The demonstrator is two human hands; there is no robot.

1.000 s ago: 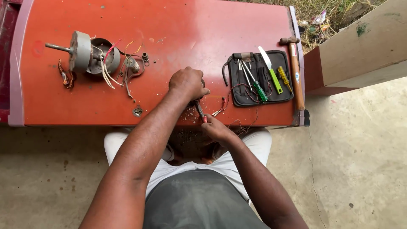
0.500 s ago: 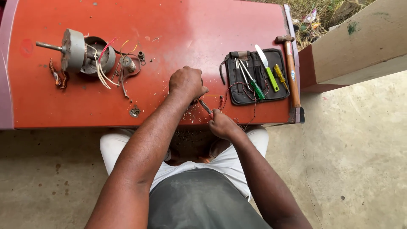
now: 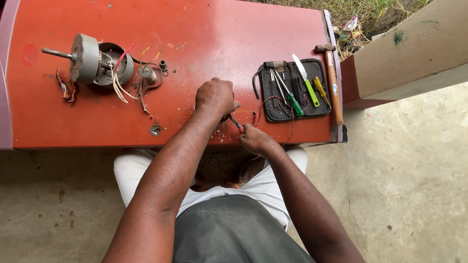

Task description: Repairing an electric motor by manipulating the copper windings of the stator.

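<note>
My left hand (image 3: 216,98) rests on the red table (image 3: 195,34), closed around a small tool (image 3: 234,121) whose metal tip pokes out toward my right hand. My right hand (image 3: 254,139) is at the table's front edge, pinching a thin red wire (image 3: 273,100) right at that tip. The wire loops up over a black tool pouch (image 3: 294,90). What the tool is exactly, I cannot tell.
A dismantled grey motor (image 3: 87,63) with loose coloured wires lies at the far left. The pouch holds green and yellow screwdrivers. A wooden-handled hammer (image 3: 332,80) lies along the right edge. Small parts (image 3: 155,129) and crumbs dot the table. Concrete floor surrounds it.
Both hands stay together at the table's front edge on the tool and wire; the right hand has shifted slightly. The camera view has drifted.
</note>
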